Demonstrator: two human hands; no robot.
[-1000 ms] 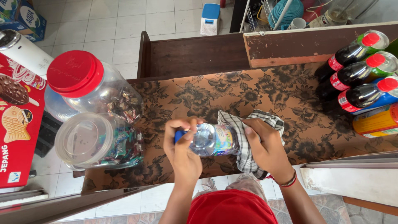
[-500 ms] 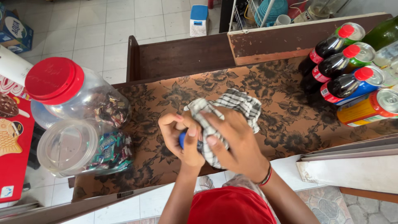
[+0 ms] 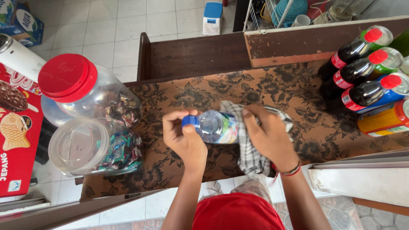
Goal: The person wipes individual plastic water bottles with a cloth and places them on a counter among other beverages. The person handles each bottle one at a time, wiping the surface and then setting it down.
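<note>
Brown floral-patterned covering lies over the counter (image 3: 298, 140), seen from above by the person's head camera. Over the middle of it, both hands hold a small clear plastic water bottle (image 3: 215, 126) lying sideways, its blue cap (image 3: 188, 121) pointing to the left. The left hand (image 3: 184, 137) is closed around the cap end, fingers curled over the top and thumb under the neck. The right hand (image 3: 268, 136) grips the bottle's other end through a black-and-white checked cloth (image 3: 251, 153), which wraps the base and hangs down toward the person's body. A red thread bracelet (image 3: 289, 171) circles the right wrist.

To the left, just beside the left hand, stand two large clear plastic jars of wrapped sweets: one with a red lid (image 3: 66, 77) further back, and one with a clear lid (image 3: 76, 145) nearer, the two touching. Further left is a red freezer panel with ice-cream pictures (image 3: 17, 140).

At the right edge of the counter, well apart from the hands, dark soft-drink bottles with red caps (image 3: 362, 68) lie in a row, with an orange-labelled bottle (image 3: 383, 121) below them. A dark wooden ledge (image 3: 196, 55) runs along the back, with pale tiled floor (image 3: 106, 25) beyond. The person's red shirt (image 3: 238, 213) shows at the bottom.
</note>
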